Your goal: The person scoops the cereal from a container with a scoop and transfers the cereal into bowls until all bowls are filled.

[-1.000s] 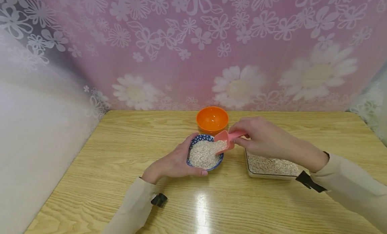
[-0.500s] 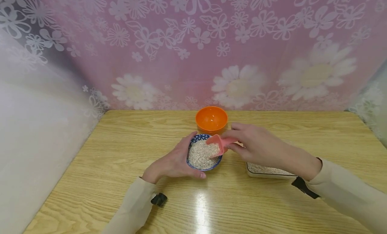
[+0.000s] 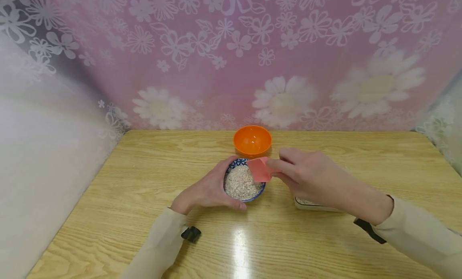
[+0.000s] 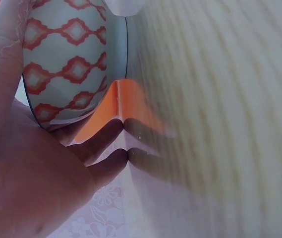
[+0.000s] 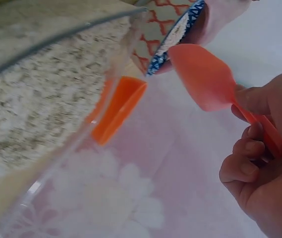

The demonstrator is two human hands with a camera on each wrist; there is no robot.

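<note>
My left hand (image 3: 211, 189) holds a patterned bowl (image 3: 241, 162) from its left side, with thumb and fingers spread around the wall. White with red motifs outside and blue inside the rim, the bowl (image 4: 71, 64) stands on the table, full of oat flakes (image 3: 242, 183). Two fingertips touch the tabletop in the left wrist view. My right hand (image 3: 314, 174) grips a pink scoop (image 3: 258, 169) by its handle. Over the bowl's right edge the scoop (image 5: 205, 77) is tipped, its underside turned up, so its inside is hidden in the head view.
Just behind the patterned bowl stands an orange bowl (image 3: 252, 141). A rectangular container (image 3: 314, 207) of oats (image 5: 51, 94) lies on the right, mostly covered by my right forearm. A flowered pink cloth (image 3: 202, 62) hangs behind the wooden table (image 3: 144, 162).
The scoop has moved slightly left over the bowl and turned over; the oats that were in it no longer show. My left hand and the bowl stay nearly in place.
</note>
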